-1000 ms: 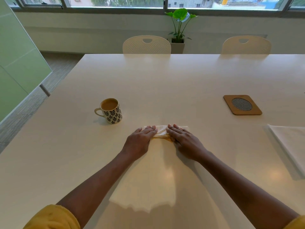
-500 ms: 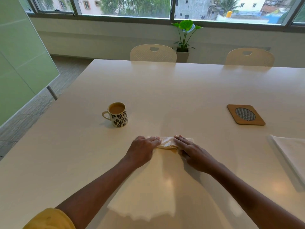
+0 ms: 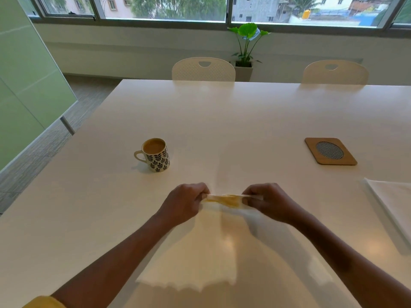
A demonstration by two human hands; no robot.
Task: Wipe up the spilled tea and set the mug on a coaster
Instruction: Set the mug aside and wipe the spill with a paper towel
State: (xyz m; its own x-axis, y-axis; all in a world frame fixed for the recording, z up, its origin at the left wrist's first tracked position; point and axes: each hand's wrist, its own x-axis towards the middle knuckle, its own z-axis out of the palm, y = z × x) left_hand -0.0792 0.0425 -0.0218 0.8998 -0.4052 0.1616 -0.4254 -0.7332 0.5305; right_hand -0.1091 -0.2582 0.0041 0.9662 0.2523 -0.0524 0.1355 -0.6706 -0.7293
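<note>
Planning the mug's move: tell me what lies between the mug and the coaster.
In the head view, only bare table lies between mug and coaster; the napkin is nearer.

The mug (image 3: 156, 155) stands on the table (image 3: 222, 121) toward its left edge, well apart from the coaster (image 3: 330, 151) toward the right edge. Between them, nearer the near edge, lies the napkin (image 3: 200, 252), its far end pinched by the left hand (image 3: 184, 203) and right hand (image 3: 271, 202). A sheet (image 3: 393, 203) lies at the right edge, before the coaster. Behind the far edge stand a left chair (image 3: 203, 70) and a right chair (image 3: 334, 72), with a plant (image 3: 246, 45) between them.
</note>
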